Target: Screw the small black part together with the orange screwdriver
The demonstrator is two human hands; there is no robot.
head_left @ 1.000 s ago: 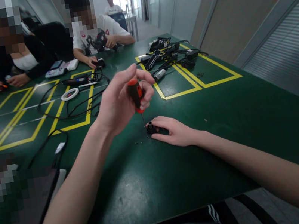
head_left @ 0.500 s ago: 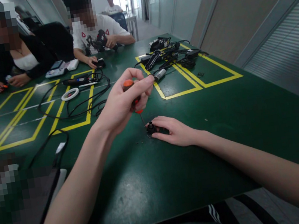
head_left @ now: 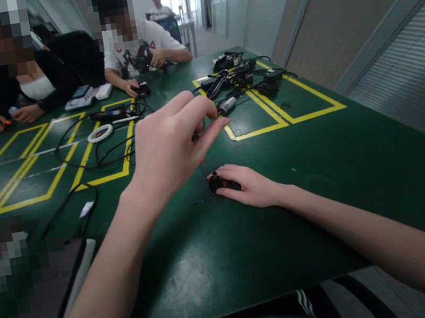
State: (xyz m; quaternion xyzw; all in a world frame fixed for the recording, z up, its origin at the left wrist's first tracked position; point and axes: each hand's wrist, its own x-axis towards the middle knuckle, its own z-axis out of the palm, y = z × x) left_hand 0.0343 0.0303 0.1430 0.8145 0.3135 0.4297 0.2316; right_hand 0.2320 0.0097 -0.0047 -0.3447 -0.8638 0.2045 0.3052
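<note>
Holds a slim screwdriver with dark-and-orange handle [head_left: 202,161] nearly upright in the left hand [head_left: 168,147], with fingers curled round the mostly hidden grip and with thumb and forefinger pointing forward, a gap between their tips. Cannot tell the firmness of that hold. Points the thin metal shaft down at the left edge of a small black part with an upright round stub [head_left: 215,181], with actual contact of the tip too small to make out. Pins that part flat against the dark green tabletop [head_left: 308,230] with the right hand [head_left: 255,187], palm low, thumb on the near side and fingers on the far side, closed about it.

Has two tiny dark bits [head_left: 198,202] lying just left of the part. Shows, beyond the hands, yellow tape outlines [head_left: 260,132], a tangle of black cables and devices [head_left: 225,84] at the right, with a silver cylinder [head_left: 227,105] at its near edge, and a flat white ring [head_left: 97,140] among black cord loops at the left. Faces, across the table, a co-worker in a white printed T-shirt [head_left: 164,35] with a hand on a small black box [head_left: 142,89], beside another co-worker in a dark jacket [head_left: 54,76].
</note>
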